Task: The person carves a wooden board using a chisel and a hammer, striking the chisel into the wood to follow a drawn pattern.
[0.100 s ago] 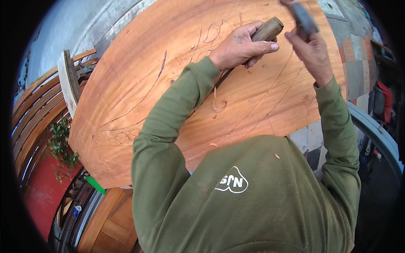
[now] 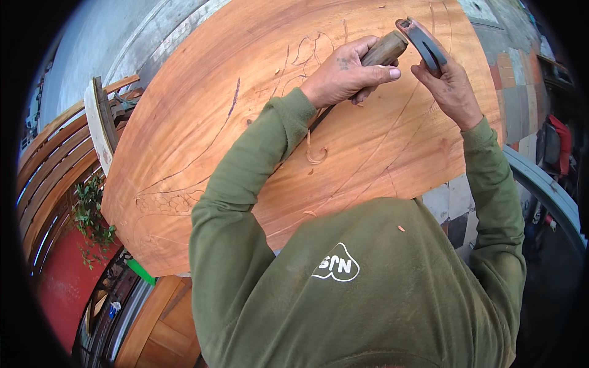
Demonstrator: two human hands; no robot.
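Observation:
My left hand [image 2: 345, 72] is closed round the wooden handle of a chisel [image 2: 385, 49]. Its dark blade slants down and left past my sleeve onto a broad wooden panel [image 2: 362, 144]. A dark claw hammer [image 2: 426, 47] is gripped in my right hand [image 2: 453, 89], its slotted claw pointing toward me. The hammer's striking end is close to the butt of the handle; whether they touch I cannot tell. Drawn or cut lines run over the panel, with leaf-like shapes near its left end. Beside the blade lies a curled wood shaving [image 2: 316, 154].
Wooden slats [image 2: 55, 156] and a leafy plant [image 2: 92, 211] border the panel on the left. A panelled wooden piece [image 2: 165, 334] is at lower left. On the right are a grey curved edge [image 2: 546, 193] and a red item [image 2: 559, 144].
The hammer has shifted slightly down and left toward the chisel handle and shows more sharply. My left hand stays nearly in place, still holding the chisel.

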